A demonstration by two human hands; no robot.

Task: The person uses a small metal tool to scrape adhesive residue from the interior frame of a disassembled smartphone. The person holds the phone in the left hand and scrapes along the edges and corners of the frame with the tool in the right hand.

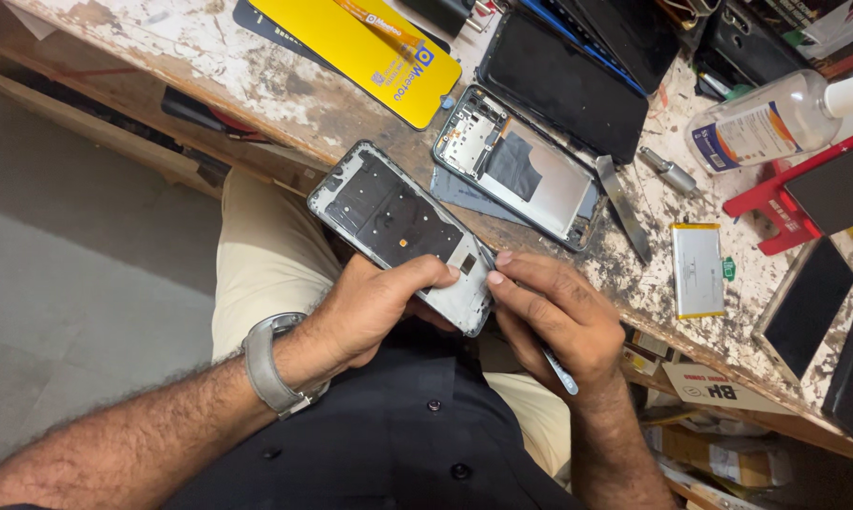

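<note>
Your right-hand fingers (pixel 526 274) are pinched together on a thin metal tool (pixel 559 370), its tip set against the near end of the phone frame (pixel 403 231); the handle runs back under your right hand (pixel 554 316). The tip itself is mostly hidden by your fingertips, so you cannot tell how deep it sits. Your left hand (pixel 370 312) is clamped on the same end of the frame, thumb on top and fingers beneath, holding it above your lap, just off the near edge of the surface (pixel 285 99).

To work this well, keep the tool shallow and nearly flat to the frame, and lever with small twists rather than a push, since a slip would likely drive the tip toward your left thumb. Move your left grip close to the spot you work on, so the thin frame does not flex.

On the surface beyond lie a second opened phone body (pixel 526 170), a dark screen panel (pixel 563 90), a yellow card (pixel 379 52), a flat metal blade (pixel 625 203), a white battery (pixel 699 269) and a clear bottle (pixel 771 118) toward the far right corner.
</note>
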